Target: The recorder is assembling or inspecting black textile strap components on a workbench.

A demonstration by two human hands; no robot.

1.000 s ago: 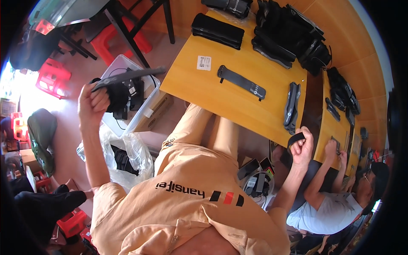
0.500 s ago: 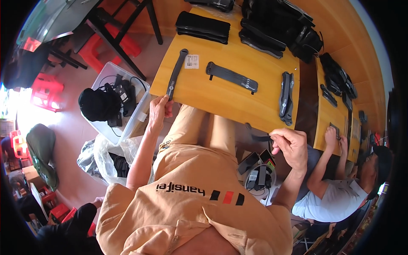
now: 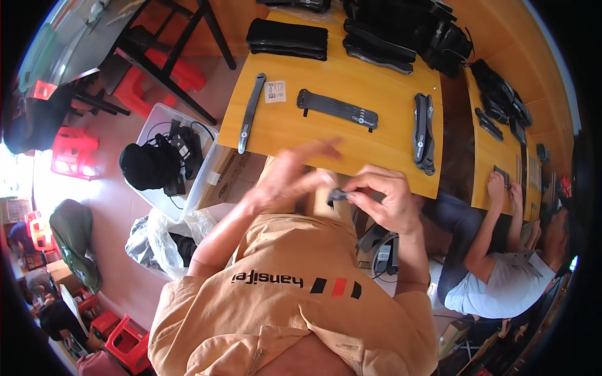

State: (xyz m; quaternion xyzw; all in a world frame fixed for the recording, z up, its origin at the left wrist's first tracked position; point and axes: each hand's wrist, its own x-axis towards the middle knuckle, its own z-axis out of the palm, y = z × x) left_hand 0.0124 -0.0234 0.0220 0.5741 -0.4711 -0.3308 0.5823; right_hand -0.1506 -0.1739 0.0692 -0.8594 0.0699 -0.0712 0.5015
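Note:
My right hand (image 3: 392, 197) is closed in a pinch on a dark strap (image 3: 337, 195), held over my lap below the table edge; most of the strap is hidden. Just left of it, my left hand (image 3: 285, 178) is smeared by motion, its fingers spread and holding nothing. On the yellow table (image 3: 276, 128) ahead, a single grey strap (image 3: 252, 113) lies at the left. Beside it is a white label (image 3: 274, 91). A wider grey band (image 3: 337, 109) with small black tabs lies in the middle. Several more straps (image 3: 424, 135) are bunched at the right.
Black folded pouches (image 3: 287, 39) and dark bags (image 3: 401, 28) line the table's far side. A clear bin (image 3: 172, 203) of black items stands on the floor at left, a plastic bag (image 3: 157, 241) nearer. At right, a co-worker (image 3: 501, 276) handles something at another table.
My left hand has left the single strap's near end and swung right over my lap. My right hand has come left and inward, still pinching the dark strap.

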